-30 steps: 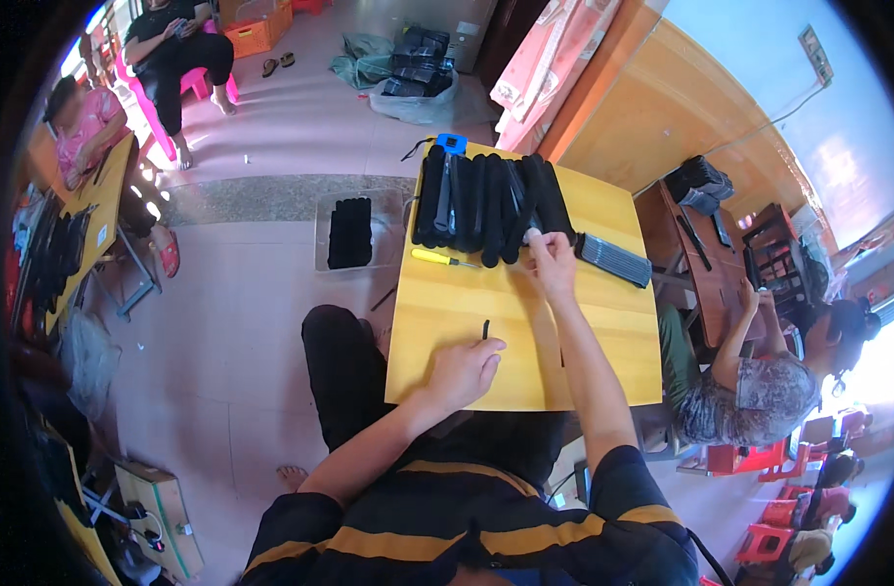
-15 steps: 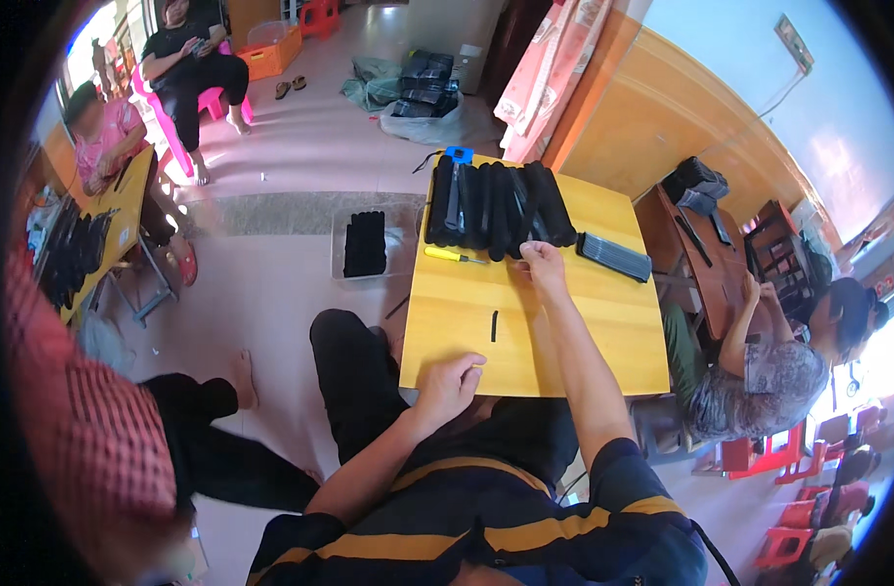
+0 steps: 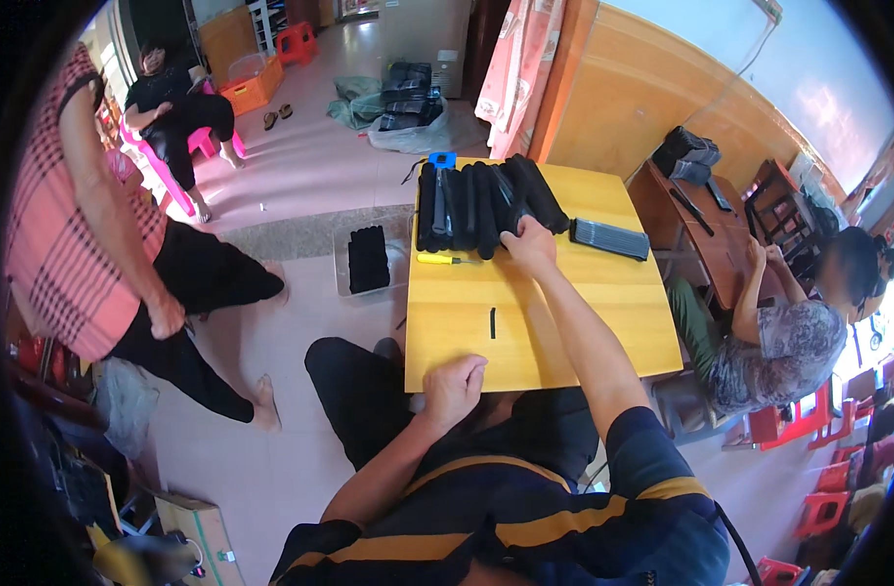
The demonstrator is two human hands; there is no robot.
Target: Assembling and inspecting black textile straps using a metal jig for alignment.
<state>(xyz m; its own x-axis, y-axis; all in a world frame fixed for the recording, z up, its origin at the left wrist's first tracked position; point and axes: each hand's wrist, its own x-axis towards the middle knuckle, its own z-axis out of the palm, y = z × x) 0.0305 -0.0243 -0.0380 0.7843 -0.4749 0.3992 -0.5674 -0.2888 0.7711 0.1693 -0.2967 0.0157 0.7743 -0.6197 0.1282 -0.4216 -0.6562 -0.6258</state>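
Note:
Fingers closed, my right hand (image 3: 532,244) grips the near end of a black strip in the row of long black bundles (image 3: 481,205) along the table's far edge. The fingertips are partly hidden, so the exact grip is unclear. My left hand (image 3: 454,389) rests at the near table edge, loosely curled, with nothing showing in it. Ahead of it lies a short black strip (image 3: 493,322). A yellow-handled screwdriver (image 3: 435,259) is left of my right hand. To its right lies a flat bundle of dark grey strips (image 3: 611,239).
The yellow table (image 3: 584,332) has a blue-topped item (image 3: 442,159) behind the bundles. Left of it, a clear bin (image 3: 344,278) on the floor holds black pieces. One person (image 3: 779,342) sits at a brown table on the right; another (image 3: 105,254) stands at the left.
The view has shifted slightly. My right hand stays by the near ends of the black bundles, and my left stays at the table edge. The person in checked clothing appears farther up at the left.

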